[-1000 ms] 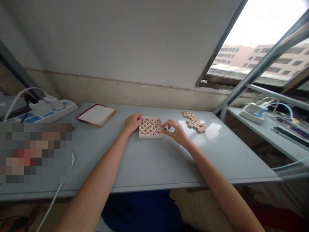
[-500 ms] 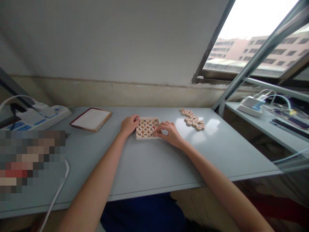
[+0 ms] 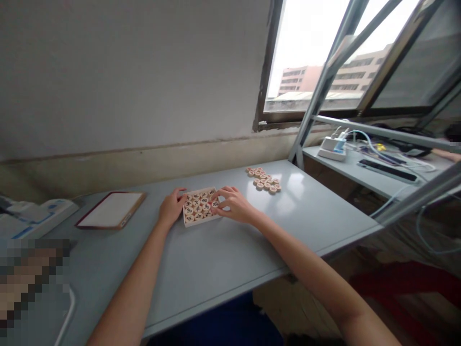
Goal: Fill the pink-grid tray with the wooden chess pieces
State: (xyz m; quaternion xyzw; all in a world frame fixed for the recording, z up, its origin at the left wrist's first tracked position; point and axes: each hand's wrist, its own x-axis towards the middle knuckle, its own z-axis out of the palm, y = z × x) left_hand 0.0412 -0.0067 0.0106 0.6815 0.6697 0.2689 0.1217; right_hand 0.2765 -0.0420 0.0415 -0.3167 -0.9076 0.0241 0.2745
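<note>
A shallow pale box (image 3: 203, 221) on the desk holds rows of round wooden Chinese chess pieces (image 3: 198, 209) with black characters. My left hand (image 3: 170, 208) is closed on the box's left side, its fingers at the far left corner. At the right end of the box, my right hand (image 3: 235, 205) pinches a Chinese chess piece (image 3: 215, 204) with thumb and fingertips, at the level of the other pieces. My right fingers partly hide that end. Further right lies a loose cluster of Chinese chess pieces (image 3: 265, 182) with red characters.
A flat white tray-like lid with a dark red edge (image 3: 111, 210) lies to the left on the grey desk (image 3: 216, 259). Beyond it is a white power strip (image 3: 43, 216). Metal frame bars (image 3: 306, 120) rise at the right, beside another desk with cables and a power strip (image 3: 332, 148).
The view has turned to the right, so everything appears shifted left. Both hands stay at the box, and my right fingers remain on the piece at its right end.
</note>
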